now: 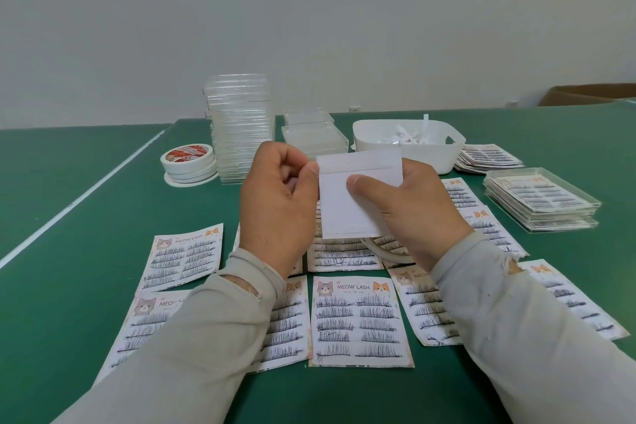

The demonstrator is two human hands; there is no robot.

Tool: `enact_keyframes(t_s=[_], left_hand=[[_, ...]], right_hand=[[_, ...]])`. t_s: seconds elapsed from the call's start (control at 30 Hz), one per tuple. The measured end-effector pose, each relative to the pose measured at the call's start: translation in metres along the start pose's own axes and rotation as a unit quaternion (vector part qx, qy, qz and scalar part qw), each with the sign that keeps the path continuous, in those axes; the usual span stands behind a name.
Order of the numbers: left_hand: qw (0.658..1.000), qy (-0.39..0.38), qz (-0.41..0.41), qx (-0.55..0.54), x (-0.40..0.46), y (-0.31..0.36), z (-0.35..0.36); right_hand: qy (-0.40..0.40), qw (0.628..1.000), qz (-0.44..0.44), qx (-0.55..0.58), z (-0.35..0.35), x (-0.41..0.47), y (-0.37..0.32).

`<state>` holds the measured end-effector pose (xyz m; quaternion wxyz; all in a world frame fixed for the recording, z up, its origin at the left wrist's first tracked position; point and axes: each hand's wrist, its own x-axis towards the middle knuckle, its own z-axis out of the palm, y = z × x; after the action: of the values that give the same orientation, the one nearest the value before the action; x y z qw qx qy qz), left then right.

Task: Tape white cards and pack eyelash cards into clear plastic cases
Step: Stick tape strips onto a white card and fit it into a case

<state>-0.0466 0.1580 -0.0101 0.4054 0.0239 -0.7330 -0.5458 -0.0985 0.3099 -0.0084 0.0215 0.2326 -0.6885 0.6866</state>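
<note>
White card [347, 206] held up over the green table [69, 286], above the eyelash cards [359, 318]. Left hand [275, 203] curled, pinching the card's left edge; right hand [409, 206] gripping its right side — thumb on the face. Behind the card: one tall stack of clear cases [241, 127], two tape rolls [188, 162] stacked, one white bin [406, 148].

Matt green surface [86, 286], smooth, with a painted white line. Matt white paper card [347, 206], a slightly shinier strip along its upper part. Printed paper lash cards [359, 320], flat finish, fine dark fibres in rows. Clear glossy hard plastic cases [241, 124], stacked, edges catching light. Smooth white plastic basket [413, 151], faint sheen. White tape rolls [188, 162], papery. Soft grey cloth sleeves [206, 337], frayed at the cuffs.
</note>
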Motion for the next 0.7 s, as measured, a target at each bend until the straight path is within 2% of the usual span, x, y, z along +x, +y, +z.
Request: enact_keyframes(t_s=[0.2, 0.5, 0.6, 0.7], left_hand=[[0.998, 0.000, -0.029, -0.063, 0.0016, -0.0005, 0.0004], [1.000, 0.010, -0.002, 0.019, 0.0003, 0.0013, -0.0006], [1.000, 0.023, -0.014, 0.012, 0.0028, 0.0014, -0.0029], [0.998, 0.027, -0.041, -0.049, 0.0040, 0.0035, -0.0039]], right_hand=[[-0.007, 1.000, 0.011, 0.004, -0.0005, 0.0001, 0.0001], [-0.017, 0.997, -0.040, -0.061, 0.0026, -0.0012, -0.0001], [-0.019, 1.000, -0.006, 0.006, 0.0009, -0.0007, 0.0003], [-0.011, 0.996, 0.041, 0.075, -0.0027, 0.0020, 0.0001]])
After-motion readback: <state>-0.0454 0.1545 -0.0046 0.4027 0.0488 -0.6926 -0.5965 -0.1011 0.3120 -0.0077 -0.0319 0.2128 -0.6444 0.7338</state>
